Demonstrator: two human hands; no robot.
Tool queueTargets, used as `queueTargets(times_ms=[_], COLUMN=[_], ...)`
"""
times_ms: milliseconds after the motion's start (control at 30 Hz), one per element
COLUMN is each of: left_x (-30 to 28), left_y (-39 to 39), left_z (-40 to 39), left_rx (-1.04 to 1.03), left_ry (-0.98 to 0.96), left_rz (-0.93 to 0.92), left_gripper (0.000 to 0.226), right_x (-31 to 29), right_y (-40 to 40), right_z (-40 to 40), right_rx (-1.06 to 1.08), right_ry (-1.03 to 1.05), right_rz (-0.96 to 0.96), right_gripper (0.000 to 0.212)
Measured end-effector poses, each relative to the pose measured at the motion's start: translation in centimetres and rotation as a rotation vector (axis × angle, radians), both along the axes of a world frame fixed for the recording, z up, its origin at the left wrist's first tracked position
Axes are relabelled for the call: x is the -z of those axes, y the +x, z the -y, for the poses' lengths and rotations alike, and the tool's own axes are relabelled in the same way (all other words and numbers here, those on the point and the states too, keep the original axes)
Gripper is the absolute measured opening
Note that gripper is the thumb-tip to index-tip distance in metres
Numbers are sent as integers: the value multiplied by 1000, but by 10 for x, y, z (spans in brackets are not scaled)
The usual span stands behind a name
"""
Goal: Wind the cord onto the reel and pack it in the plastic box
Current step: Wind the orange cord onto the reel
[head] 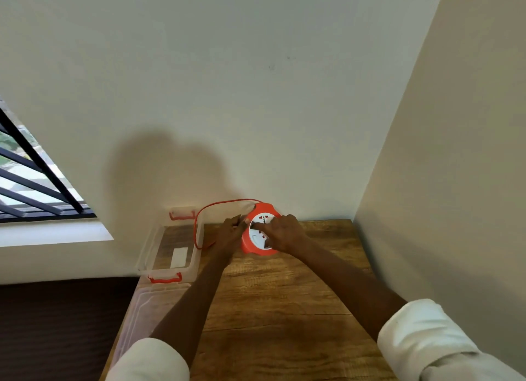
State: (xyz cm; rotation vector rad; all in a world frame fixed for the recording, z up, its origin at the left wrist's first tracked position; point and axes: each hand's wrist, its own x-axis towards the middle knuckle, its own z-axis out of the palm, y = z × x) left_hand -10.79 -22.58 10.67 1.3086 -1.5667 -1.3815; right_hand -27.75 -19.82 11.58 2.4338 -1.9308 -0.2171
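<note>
Your hands meet at the far edge of the counter point(284, 295), both busy at the reel point(257, 235). Your left hand point(229, 232) curls its fingers at the reel's left rim, where the cord point(196, 224) comes in; it seems to pinch the cord there, though the contact is too small to make out for certain. Your right hand point(287, 232) lies over the reel's white socket face with fingers bent onto it, apparently holding or turning the centre.

The orange reel stands tilted on the counter close to the wall, near the middle of the far edge. A single loose loop of red cord arcs from the top of the reel out to the left, over the plastic box point(148, 255), then drops back to your left hand. No other slack shows on the counter, so the winding looks nearly finished, with just this last loop left to take in.

The plastic box sits open at the far left corner of the counter, its red latches showing at both ends, a white label on its floor. Its clear lid point(136, 312) lies along the left edge, nearer to you. Still ahead, by the look of it: wind in the loop, set the reel in the box and fit the lid.
</note>
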Motion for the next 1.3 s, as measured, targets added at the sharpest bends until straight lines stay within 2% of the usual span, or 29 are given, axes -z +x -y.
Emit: queueTargets(times_ms=[167,367,533,700,967,1133,1300], left_x=[12,-8,-14,-22,-18,-16,-5], left_y=[4,-2,-3,-3,-6,-9,-9], left_z=[1,-3,-6,-10,-10,-4,-5], left_rx=[39,-11,-7,12,74,89,53], left_ry=[136,84,58,70,34,104,206], left_rz=[-88,2,-24,-6,-15,-29,-118], left_gripper=[52,45,45,42,39,25,31], right_x=[-1,-15,-22,-21,-8,4,6], right_y=[-5,-18,-18,-17,-23,-24,-23], right_z=[-1,-2,-1,-4,-4,-1,-4], right_rx=[43,-185,-204,-193,-171,-115,3], right_ry=[37,-21,1,65,34,22,-1], right_rz=[21,-190,-242,-202,-224,-161,-52], right_gripper=[71,73,77,74,71,70,68])
